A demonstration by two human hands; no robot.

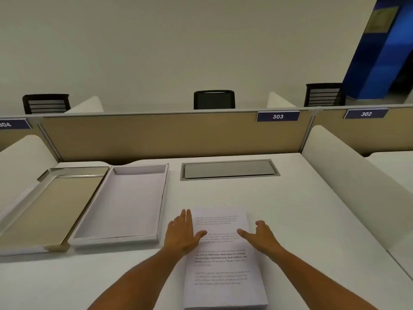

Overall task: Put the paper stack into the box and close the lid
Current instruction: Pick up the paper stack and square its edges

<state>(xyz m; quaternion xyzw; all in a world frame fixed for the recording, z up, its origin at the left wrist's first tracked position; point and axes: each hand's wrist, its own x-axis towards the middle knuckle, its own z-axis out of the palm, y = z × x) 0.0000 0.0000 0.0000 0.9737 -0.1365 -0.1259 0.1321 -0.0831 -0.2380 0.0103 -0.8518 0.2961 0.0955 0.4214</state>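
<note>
A thick stack of printed white paper (223, 267) lies on the white desk in front of me. My left hand (182, 233) lies flat at the stack's left edge, fingers spread, thumb resting on the top sheet. My right hand (260, 236) hovers at the stack's right edge, fingers apart, thumb over the paper. Neither hand grips anything. Left of the stack sits the open shallow white box (120, 239), with nothing in it. Further left its lid (55, 246) lies upside down, gold-brown inside with a metallic rim.
A grey cable hatch (228, 170) is set into the desk behind the stack. A tan partition (167, 135) labelled 303 closes the back, white side dividers (348, 175) flank the desk. Black chairs stand beyond the partition.
</note>
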